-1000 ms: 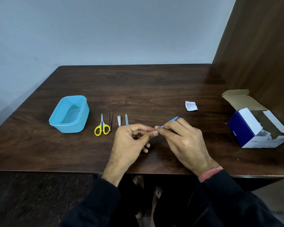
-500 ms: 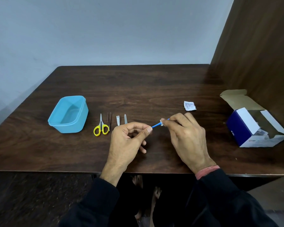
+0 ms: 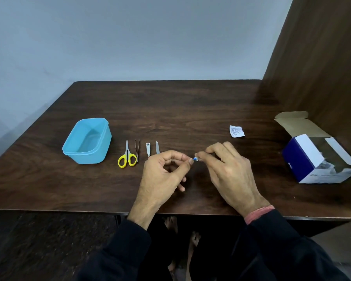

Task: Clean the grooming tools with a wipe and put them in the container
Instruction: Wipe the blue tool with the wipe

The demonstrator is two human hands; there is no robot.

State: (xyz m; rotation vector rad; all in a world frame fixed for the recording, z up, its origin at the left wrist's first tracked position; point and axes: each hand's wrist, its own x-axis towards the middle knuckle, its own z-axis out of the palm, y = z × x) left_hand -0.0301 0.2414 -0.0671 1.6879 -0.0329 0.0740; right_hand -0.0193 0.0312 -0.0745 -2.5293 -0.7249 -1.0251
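Observation:
A thin blue tool (image 3: 194, 159) shows only as a short piece between my two hands, above the table's front middle. My left hand (image 3: 162, 175) pinches its near end with thumb and forefinger. My right hand (image 3: 229, 171) pinches a small white wipe (image 3: 197, 158) around the tool, and its fingers hide the rest of the tool. An open, empty light-blue container (image 3: 89, 157) stands at the left. Between it and my hands lie yellow-handled scissors (image 3: 127, 159), tweezers (image 3: 137, 149), a nail clipper (image 3: 148, 150) and a nail file (image 3: 157, 148).
A torn white sachet (image 3: 236, 131) lies beyond my right hand. An open blue and white cardboard box (image 3: 312, 161) sits at the right edge of the dark wooden table (image 3: 170, 110), next to a wooden side panel (image 3: 322, 57). A pale wall stands behind.
My right hand has slid left along the blue tool toward my left fingertips. The blue tip that stuck out past my right hand is now hidden, and only a short piece shows.

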